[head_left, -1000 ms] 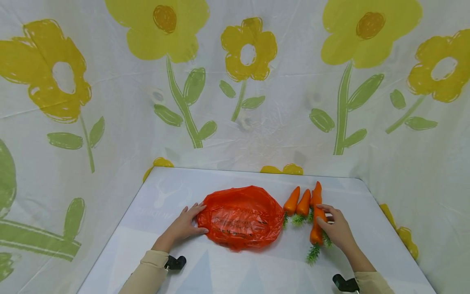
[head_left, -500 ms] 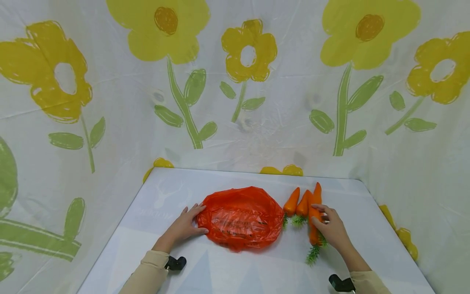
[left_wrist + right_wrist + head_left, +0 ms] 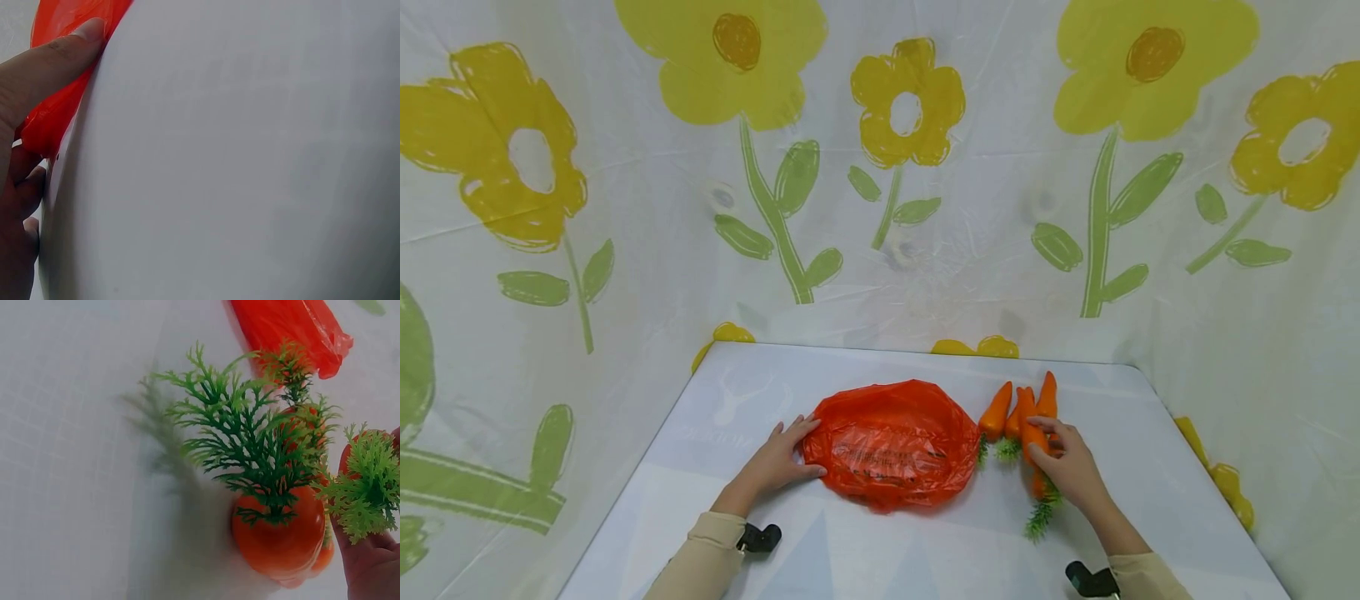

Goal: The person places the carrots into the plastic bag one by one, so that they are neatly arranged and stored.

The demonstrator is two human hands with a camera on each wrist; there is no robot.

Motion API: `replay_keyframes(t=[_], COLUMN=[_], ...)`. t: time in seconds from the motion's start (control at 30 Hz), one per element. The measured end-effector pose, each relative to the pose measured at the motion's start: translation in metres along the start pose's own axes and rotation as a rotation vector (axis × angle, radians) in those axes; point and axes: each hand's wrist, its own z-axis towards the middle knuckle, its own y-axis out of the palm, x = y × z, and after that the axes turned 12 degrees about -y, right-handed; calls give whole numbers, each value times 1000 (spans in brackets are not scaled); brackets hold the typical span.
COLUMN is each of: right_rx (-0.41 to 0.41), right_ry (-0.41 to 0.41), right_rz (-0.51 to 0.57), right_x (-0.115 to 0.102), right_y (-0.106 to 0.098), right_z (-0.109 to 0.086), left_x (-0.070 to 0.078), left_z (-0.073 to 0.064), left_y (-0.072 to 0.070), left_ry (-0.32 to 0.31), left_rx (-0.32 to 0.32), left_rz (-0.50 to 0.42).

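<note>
A red plastic bag (image 3: 891,446) with its mouth spread lies mid-table in the head view. My left hand (image 3: 784,454) rests at its left edge, fingers and thumb spread apart. In the left wrist view, the thumb (image 3: 65,53) lies on the red film. To the bag's right, my right hand (image 3: 1071,462) holds an orange carrot (image 3: 1032,432) with a leafy green top between thumb and fingers. That top (image 3: 369,481) shows at the right of the right wrist view. Beneath the hand lies another carrot (image 3: 281,544), mostly hidden in the head view.
More carrots stand out beyond the right hand: one (image 3: 996,412) beside the bag and one (image 3: 1047,396) farther right. The white table (image 3: 880,567) meets a flower-printed curtain (image 3: 970,275) at the back and sides.
My right hand has moved left with the carrot, over the other carrots towards the bag. The left hand and the bag have stayed put.
</note>
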Motion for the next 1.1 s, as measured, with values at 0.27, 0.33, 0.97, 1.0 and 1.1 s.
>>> replay_keyframes(t=[0.27, 0.33, 0.97, 1.0, 1.1], right_rx=[10, 7, -11, -11, -10], right_ry=[-40, -37, -21, -20, -25], right_rz=[6, 6, 24, 26, 27], right_x=[-1, -2, -12, -12, -13], right_y=[6, 7, 16, 17, 19], right_z=[1, 1, 2, 2, 2], left_x=[-1, -1, -1, -1, -1], left_z=[0, 0, 0, 0, 0], left_y=[0, 0, 2, 2, 1], left_ry=[14, 13, 18, 19, 13], left_rx=[2, 3, 17, 18, 12], left_rz=[3, 2, -5, -4, -5])
